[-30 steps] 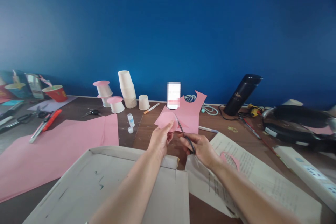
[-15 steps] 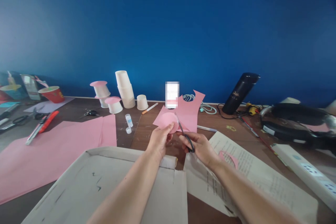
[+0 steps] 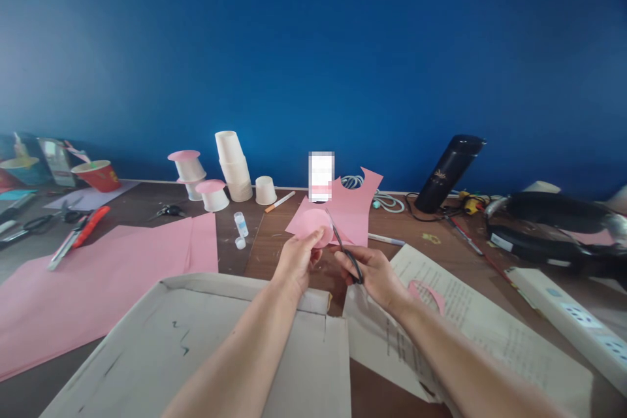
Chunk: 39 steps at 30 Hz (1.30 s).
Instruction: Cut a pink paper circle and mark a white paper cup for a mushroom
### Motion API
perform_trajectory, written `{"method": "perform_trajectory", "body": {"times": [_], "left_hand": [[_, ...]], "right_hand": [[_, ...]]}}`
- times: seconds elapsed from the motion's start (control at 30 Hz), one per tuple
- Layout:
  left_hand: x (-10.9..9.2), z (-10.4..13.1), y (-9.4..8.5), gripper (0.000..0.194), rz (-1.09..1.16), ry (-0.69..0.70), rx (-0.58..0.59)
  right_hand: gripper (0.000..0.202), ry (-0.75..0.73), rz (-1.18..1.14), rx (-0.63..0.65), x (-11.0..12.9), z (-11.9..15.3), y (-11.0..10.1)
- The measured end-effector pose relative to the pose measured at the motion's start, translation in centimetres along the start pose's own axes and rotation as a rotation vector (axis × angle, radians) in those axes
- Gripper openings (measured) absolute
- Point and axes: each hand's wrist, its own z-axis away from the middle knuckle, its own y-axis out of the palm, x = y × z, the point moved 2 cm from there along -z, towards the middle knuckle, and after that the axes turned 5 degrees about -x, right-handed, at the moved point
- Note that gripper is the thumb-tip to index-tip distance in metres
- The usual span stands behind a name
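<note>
My left hand (image 3: pixel 302 256) pinches a round piece of pink paper (image 3: pixel 313 225) between thumb and fingers. Just to its right, my right hand (image 3: pixel 365 268) is closed around the dark handles of a pair of scissors (image 3: pixel 341 243). The blades point up and away, at the right edge of the pink disc; whether they touch it I cannot tell. Behind lies a pink sheet (image 3: pixel 360 212) with curved pieces cut from it. A curved pink scrap (image 3: pixel 428 296) rests on a printed page (image 3: pixel 470 313) beside my right forearm.
White paper cups (image 3: pixel 234 170) stand stacked at the back, near cups topped with pink discs (image 3: pixel 212 194). A glue stick (image 3: pixel 241 225), large pink sheets (image 3: pixel 122 261) and a red-handled cutter (image 3: pixel 81 235) lie left. A cardboard piece (image 3: pixel 206 346) is in front; a black bottle (image 3: pixel 448 173) and power strip (image 3: pixel 573 320) are right.
Almost nothing differs. Both hands keep their hold on the pink disc and the scissors, in nearly the same place.
</note>
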Motion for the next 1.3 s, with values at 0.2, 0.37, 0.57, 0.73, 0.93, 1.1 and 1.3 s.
{"method": "perform_trajectory", "body": {"times": [0.2,0.37,0.57,0.73,0.93,1.1,1.3], "left_hand": [[0.1,-0.1,-0.1,0.037,0.000,-0.005,-0.002],[0.0,-0.1,0.0,0.038,-0.003,-0.005,-0.008],[0.1,-0.3,0.0,0.036,0.022,-0.002,-0.011],[0.0,-0.3,0.0,0.035,0.015,-0.007,-0.013],[-0.2,-0.1,-0.1,0.035,0.016,-0.013,-0.022],[-0.2,-0.1,0.0,0.034,0.022,-0.013,-0.019],[-0.1,-0.3,0.0,0.032,0.024,-0.018,-0.019]], "right_hand": [[0.030,0.024,-0.003,-0.001,0.6,0.2,0.1],[0.027,0.019,-0.013,-0.007,0.6,0.2,0.1],[0.027,0.007,-0.057,0.002,0.2,0.0,0.1],[0.032,0.045,-0.047,-0.028,0.4,0.1,0.2],[0.035,0.047,-0.017,-0.032,0.3,0.1,0.2],[0.035,0.035,-0.027,-0.013,0.0,0.0,0.1],[0.036,0.036,-0.032,-0.046,-0.9,-0.2,0.0]]}}
